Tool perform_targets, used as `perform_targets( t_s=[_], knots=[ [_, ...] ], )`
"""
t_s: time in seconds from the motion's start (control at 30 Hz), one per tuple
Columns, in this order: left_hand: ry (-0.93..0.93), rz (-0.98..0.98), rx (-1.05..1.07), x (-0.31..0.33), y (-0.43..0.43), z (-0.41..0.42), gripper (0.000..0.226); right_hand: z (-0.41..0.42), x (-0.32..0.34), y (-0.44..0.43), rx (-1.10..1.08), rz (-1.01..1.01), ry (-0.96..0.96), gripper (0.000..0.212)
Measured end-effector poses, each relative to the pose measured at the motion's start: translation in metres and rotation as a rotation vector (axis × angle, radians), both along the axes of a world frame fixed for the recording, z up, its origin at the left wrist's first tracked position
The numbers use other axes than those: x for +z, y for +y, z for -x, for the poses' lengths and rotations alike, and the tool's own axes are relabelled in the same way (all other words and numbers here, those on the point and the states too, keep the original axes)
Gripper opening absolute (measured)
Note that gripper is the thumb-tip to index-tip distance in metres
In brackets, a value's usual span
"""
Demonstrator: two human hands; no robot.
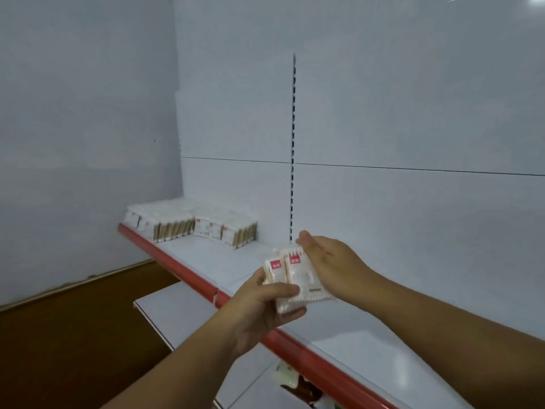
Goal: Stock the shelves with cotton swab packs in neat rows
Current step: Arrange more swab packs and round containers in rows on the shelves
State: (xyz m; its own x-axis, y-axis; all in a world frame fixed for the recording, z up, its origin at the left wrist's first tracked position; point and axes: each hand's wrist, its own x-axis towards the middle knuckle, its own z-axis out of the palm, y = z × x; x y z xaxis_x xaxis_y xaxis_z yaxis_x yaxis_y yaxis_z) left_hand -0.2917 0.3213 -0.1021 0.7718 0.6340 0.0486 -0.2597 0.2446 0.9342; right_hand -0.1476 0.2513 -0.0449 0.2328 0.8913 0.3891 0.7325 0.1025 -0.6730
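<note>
1. The shelf runs from far left to near right, with the back panel behind it and the slotted upright set in that panel
2. The stocked packs stand in rows at the shelf's far left end, left of the upright
3. The held packs sit above the shelf's front edge, between the left grip, below and left of them, and the right grip, against their right side
4. The lower shelf lies beneath, with the floor to its left

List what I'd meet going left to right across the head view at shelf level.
First the stocked rows of cotton swab packs, then the left hand, the held packs it grips, then the right hand flat against them.
</note>
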Motion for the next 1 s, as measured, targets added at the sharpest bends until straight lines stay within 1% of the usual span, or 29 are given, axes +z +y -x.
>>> perform_targets(
  t_s=[0.07, 0.1, 0.13, 0.27, 0.4, 0.47, 0.53, 0.63, 0.7, 0.77, 0.83, 0.87, 0.93, 1.0],
  knots=[
    [-0.004, 0.034, 0.031, -0.007, 0.031, 0.014, 0.061, -0.003, 0.003, 0.031, 0.091, 0.081, 0.160, 0.030],
    [-0.007, 0.039, 0.042, -0.011, 0.048, 0.021, 0.060, -0.006, 0.002, 0.048, 0.137, 0.104, 0.174, 0.017],
    [-0.015, 0.044, 0.055, -0.014, 0.065, 0.028, 0.060, -0.008, 0.000, 0.067, 0.180, 0.117, 0.168, 0.010],
    [-0.044, 0.082, 0.112, -0.022, 0.126, 0.038, 0.060, -0.009, -0.011, 0.140, 0.289, 0.154, 0.215, 0.021],
    [-0.119, 0.207, 0.129, -0.025, 0.182, 0.045, 0.048, -0.010, -0.016, 0.210, 0.388, 0.170, 0.345, 0.025],
    [-0.111, 0.227, 0.179, -0.027, 0.216, 0.051, 0.047, -0.008, -0.018, 0.244, 0.410, 0.180, 0.329, 0.028],
    [-0.045, 0.189, 0.267, -0.027, 0.252, 0.061, 0.050, -0.005, -0.019, 0.276, 0.347, 0.141, 0.271, 0.029],
    [0.024, 0.085, 0.405, -0.014, 0.313, 0.087, 0.053, -0.003, -0.018, 0.322, 0.154, 0.020, 0.177, 0.034],
    [-0.006, 0.039, 0.471, 0.001, 0.357, 0.107, 0.050, 0.003, -0.020, 0.354, 0.010, -0.039, 0.041, 0.038],
    [-0.072, 0.021, 0.498, 0.013, 0.397, 0.124, 0.046, 0.013, -0.028, 0.390, -0.079, -0.067, -0.135, 0.039],
    [-0.116, 0.023, 0.462, 0.015, 0.432, 0.133, 0.044, 0.030, -0.044, 0.430, -0.132, -0.079, -0.290, 0.037],
    [-0.110, 0.014, 0.428, 0.011, 0.445, 0.135, 0.044, 0.040, -0.053, 0.451, -0.161, -0.074, -0.353, 0.036],
    [-0.064, -0.007, 0.342, -0.001, 0.466, 0.135, 0.048, 0.059, -0.069, 0.492, -0.252, -0.061, -0.423, 0.035],
    [-0.020, -0.008, 0.233, -0.017, 0.482, 0.132, 0.050, 0.071, -0.081, 0.527, -0.327, -0.047, -0.600, 0.031]
  ],
)
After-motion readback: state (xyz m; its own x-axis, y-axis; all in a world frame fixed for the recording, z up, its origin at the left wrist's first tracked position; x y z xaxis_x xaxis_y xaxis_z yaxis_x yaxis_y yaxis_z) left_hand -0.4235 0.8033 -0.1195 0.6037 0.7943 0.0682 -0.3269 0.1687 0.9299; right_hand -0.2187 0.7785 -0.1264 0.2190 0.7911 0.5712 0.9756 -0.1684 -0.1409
